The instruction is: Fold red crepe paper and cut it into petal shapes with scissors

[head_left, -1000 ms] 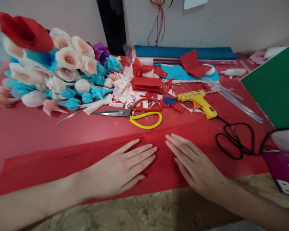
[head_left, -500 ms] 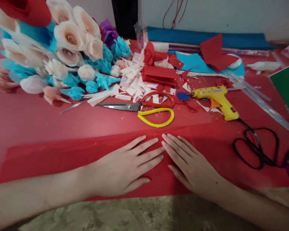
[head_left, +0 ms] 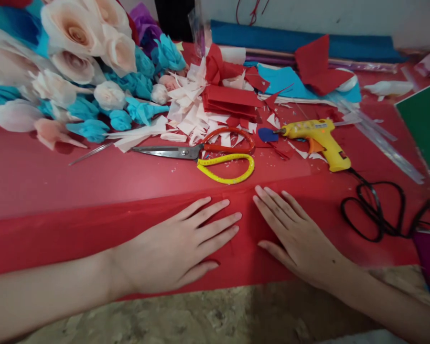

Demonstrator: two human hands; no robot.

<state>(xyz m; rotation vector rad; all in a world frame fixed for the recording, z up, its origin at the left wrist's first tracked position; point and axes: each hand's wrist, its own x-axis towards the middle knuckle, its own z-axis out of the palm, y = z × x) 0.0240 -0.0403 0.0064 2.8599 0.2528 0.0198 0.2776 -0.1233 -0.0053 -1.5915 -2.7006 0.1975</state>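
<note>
A long, thin red sheet of paper (head_left: pixel 249 234) lies flat along the near edge of the red worktop (head_left: pixel 103 181), running out at the left of your head view; you cannot tell its right end against the like-coloured surface. Your left hand (head_left: pixel 177 251) presses flat on it, fingers spread; your right hand (head_left: pixel 297 239) rests flat too, fingers close together with the thumb apart. Neither hand clamps anything, and a gap of paper shows between them. You have a bare strip beyond the sheet's far edge at left, narrowing towards the yellow-and-red-handled metal scissors (head_left: pixel 189 152), just past your fingertips. Behind the scissors, white paper scraps (head_left: pixel 184 110) and folded red paper (head_left: pixel 231 100) crowd the middle; white, peach and blue paper flowers (head_left: pixel 77 33) fill the far left. To your right, the yellow glue gun (head_left: pixel 310 131) trails its looped black cord (head_left: pixel 374 198) near your right hand.
</note>
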